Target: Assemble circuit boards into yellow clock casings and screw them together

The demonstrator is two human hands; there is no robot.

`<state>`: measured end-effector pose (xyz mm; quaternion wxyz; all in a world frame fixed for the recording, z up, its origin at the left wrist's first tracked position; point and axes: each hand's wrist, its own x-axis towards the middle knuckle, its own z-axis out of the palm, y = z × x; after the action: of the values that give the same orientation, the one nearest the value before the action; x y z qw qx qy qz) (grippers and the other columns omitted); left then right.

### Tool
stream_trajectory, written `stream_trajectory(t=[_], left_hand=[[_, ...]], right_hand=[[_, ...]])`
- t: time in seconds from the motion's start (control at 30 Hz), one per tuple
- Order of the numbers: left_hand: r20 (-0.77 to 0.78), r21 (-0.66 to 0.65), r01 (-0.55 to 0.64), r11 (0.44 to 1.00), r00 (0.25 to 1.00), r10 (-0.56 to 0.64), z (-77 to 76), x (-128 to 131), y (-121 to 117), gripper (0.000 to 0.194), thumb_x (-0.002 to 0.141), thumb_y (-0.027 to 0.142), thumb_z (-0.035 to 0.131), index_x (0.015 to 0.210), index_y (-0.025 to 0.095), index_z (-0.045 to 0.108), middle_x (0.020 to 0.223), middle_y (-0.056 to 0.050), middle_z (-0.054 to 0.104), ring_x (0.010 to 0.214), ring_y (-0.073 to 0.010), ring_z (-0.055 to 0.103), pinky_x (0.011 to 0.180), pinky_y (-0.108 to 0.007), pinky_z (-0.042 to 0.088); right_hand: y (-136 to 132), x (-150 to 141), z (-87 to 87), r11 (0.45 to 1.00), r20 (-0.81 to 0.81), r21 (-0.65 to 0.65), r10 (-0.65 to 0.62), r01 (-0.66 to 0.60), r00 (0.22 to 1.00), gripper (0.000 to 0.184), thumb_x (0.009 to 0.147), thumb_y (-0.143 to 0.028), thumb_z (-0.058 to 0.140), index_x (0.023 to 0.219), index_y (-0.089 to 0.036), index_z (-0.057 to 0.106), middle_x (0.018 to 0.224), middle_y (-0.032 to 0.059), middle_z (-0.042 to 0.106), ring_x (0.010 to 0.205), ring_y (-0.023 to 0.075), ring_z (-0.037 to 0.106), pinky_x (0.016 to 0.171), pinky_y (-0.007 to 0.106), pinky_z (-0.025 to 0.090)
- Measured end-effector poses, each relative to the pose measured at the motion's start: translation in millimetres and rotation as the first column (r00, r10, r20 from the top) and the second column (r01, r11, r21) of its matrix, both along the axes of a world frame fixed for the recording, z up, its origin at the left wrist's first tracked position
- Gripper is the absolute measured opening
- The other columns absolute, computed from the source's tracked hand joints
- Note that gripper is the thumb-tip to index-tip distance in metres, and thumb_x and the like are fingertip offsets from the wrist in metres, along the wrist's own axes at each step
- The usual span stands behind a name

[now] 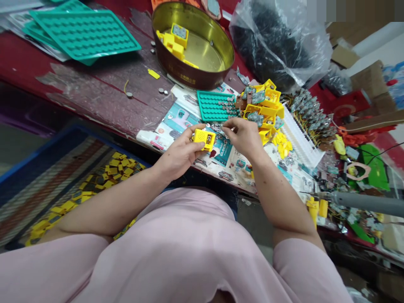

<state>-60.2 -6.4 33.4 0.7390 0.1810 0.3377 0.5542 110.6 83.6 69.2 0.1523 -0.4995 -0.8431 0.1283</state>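
Yellow plastic casing point(203, 138) held above the front edge of the worktop point(104, 94).
Advisable: keep the casing steady, its open compartment exposed. Left hand point(181, 156) clamps it, thumb along the near side; right hand point(243, 135) bent over small metal parts point(216, 126), fingertips drawn together, any grip indeterminable.

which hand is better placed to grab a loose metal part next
Probably the right hand: it's beside the loose metal parts, whereas the left hand holds the yellow case. Whether the right pinches something is unclear.
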Motion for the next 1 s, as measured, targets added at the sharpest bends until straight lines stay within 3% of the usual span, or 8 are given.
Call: stream_trajectory(t=[0.17,0.23,0.3,0.43,0.7,0.83,0.93,1.0], left_hand=[[0.012,0.027,-0.003,1.0,1.0,0.003,0.0,6,0,0.051,0.072,0.013,0.07,0.118,0.021,0.049,0.096,0.002,0.064,0.085,-0.01,0.065,0.08,-0.024,0.056],[0.011,0.054,0.009,0.998,1.0,-0.01,0.0,10,0,0.053,0.07,0.014,0.073,0.117,0.022,0.048,0.094,0.004,0.065,0.083,-0.009,0.064,0.079,-0.023,0.054],[0.002,0.08,0.025,0.996,1.0,-0.025,-0.6,15,-1,0.055,0.069,0.017,0.076,0.116,0.022,0.048,0.093,0.004,0.065,0.083,-0.0087,0.063,0.079,-0.022,0.052],[-0.063,0.127,0.012,0.992,0.998,-0.004,-5.1,23,-6,0.058,0.068,0.025,0.081,0.116,0.022,0.049,0.09,0.004,0.063,0.082,-0.0095,0.06,0.08,-0.022,0.048],[-0.238,0.168,0.015,0.986,0.971,0.025,-10.4,29,-12,0.053,0.07,0.028,0.079,0.116,0.02,0.053,0.09,0.003,0.062,0.081,-0.0104,0.057,0.076,-0.023,0.045],[-0.22,0.119,0.066,0.991,0.975,-0.039,-6.2,30,-12,0.054,0.069,0.028,0.078,0.115,0.019,0.051,0.093,0.002,0.063,0.083,-0.0113,0.058,0.079,-0.024,0.047],[-0.25,0.152,0.103,0.983,0.966,-0.062,-4.7,31,-12,0.051,0.072,0.029,0.077,0.115,0.019,0.053,0.095,0.001,0.062,0.085,-0.0119,0.058,0.078,-0.023,0.046],[-0.289,0.201,0.104,0.974,0.956,-0.043,-5.1,32,-12,0.049,0.074,0.03,0.076,0.116,0.019,0.054,0.093,0.001,0.062,0.084,-0.012,0.057,0.077,-0.023,0.045]], right_hand=[[-45,0,10.5,0.956,-0.233,0.28,0.161,-0.092,0.959,0.014,0.093,-0.026,0.06,0.091,-0.022,0.073,0.086,0.002,0.075,0.073,0.0118,0.067,0.07,0.025,0.053],[-58,1,8.4,0.92,-0.222,0.374,0.212,-0.117,0.952,0.014,0.093,-0.025,0.06,0.09,-0.022,0.073,0.085,0.0028,0.073,0.078,0.0119,0.068,0.072,0.024,0.053],[-63,2,3.9,0.894,-0.145,0.436,0.183,-0.103,0.972,0.016,0.094,-0.025,0.058,0.089,-0.024,0.073,0.085,0.0039,0.071,0.079,0.0127,0.067,0.07,0.025,0.052],[-67,6,-3.3,0.905,0.018,0.412,0.103,-0.101,0.994,0.021,0.096,-0.026,0.052,0.094,-0.026,0.073,0.088,0.0054,0.068,0.081,0.0146,0.065,0.07,0.027,0.05],[-78,15,-7.1,0.948,0.046,0.303,0.089,-0.099,0.995,0.023,0.099,-0.025,0.048,0.099,-0.023,0.072,0.095,0.0048,0.068,0.084,0.0136,0.064,0.07,0.024,0.05],[-84,19,-11.3,0.907,0.1,0.403,0.087,-0.12,0.991,0.025,0.099,-0.023,0.046,0.101,-0.023,0.072,0.095,0.0053,0.07,0.086,0.0148,0.066,0.067,0.025,0.05],[-87,20,-12.2,0.891,-0.021,0.452,0.062,-0.046,0.998,0.021,0.098,-0.023,0.05,0.097,-0.023,0.071,0.091,0.0055,0.07,0.087,0.0154,0.066,0.073,0.026,0.052],[-87,21,-12.1,0.93,-0.196,0.364,0.035,0.04,0.98,0.013,0.095,-0.025,0.056,0.096,-0.022,0.069,0.09,0.0043,0.068,0.082,0.0139,0.064,0.076,0.026,0.053]])
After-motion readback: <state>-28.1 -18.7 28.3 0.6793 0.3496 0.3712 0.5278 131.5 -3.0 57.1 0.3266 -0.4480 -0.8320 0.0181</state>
